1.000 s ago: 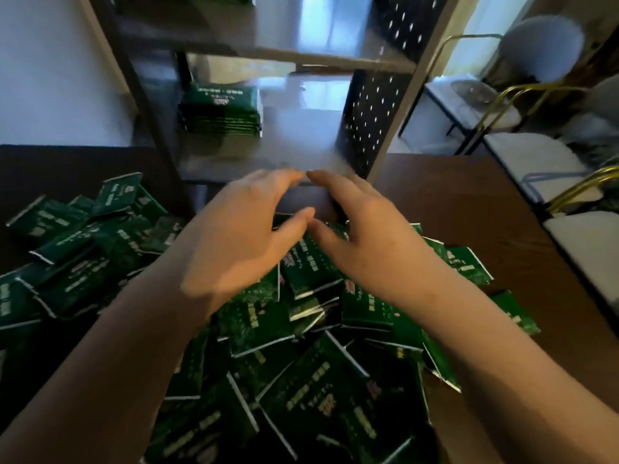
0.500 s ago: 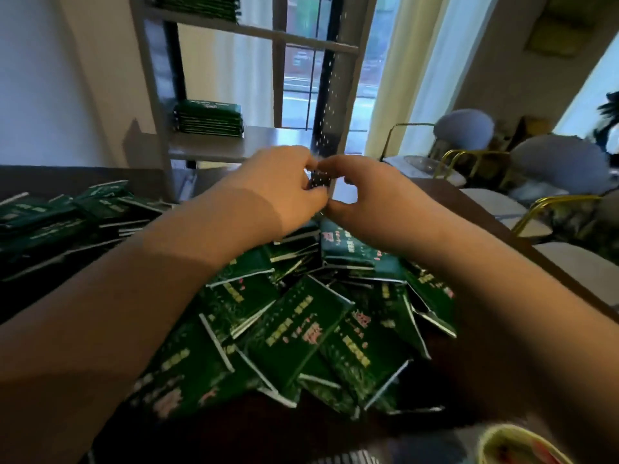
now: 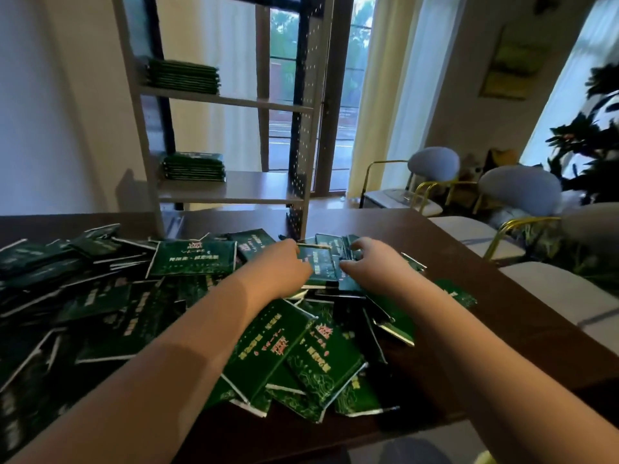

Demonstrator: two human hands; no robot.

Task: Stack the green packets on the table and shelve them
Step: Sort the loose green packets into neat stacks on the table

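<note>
1. Your left hand [image 3: 284, 266] and right hand [image 3: 371, 262] sit at the far edge of the heap, one each side of a small bunch of packets [image 3: 323, 262]. Fingers of both curl onto the bunch's sides; it looks like a two-handed pinch, but whether the bunch is actually lifted I can't tell.
2. The bunch lies straight ahead between the hands, its long axis running away from you toward the shelf. Both hands are equally near, neither leads.
3. Around and toward you: the loose heap of green packets [image 3: 274, 356] spreads over the desk [image 3: 469, 316], thickest on your left, packets overlapping at all angles.
4. One packet [image 3: 192, 257] lies flat, face up, just left of your left hand, long axis across your view.
5. Beyond the hands: the shelf unit [image 3: 234, 189] stands on the desk's far side, ahead and slightly left. The lower shelf holds one neat stack [image 3: 194, 167] at its left end, with bare board to the right. A second stack [image 3: 182, 77] sits on the shelf above.
6. Judgement: the next move is squaring the bunch, then carrying it forward and left.
</note>
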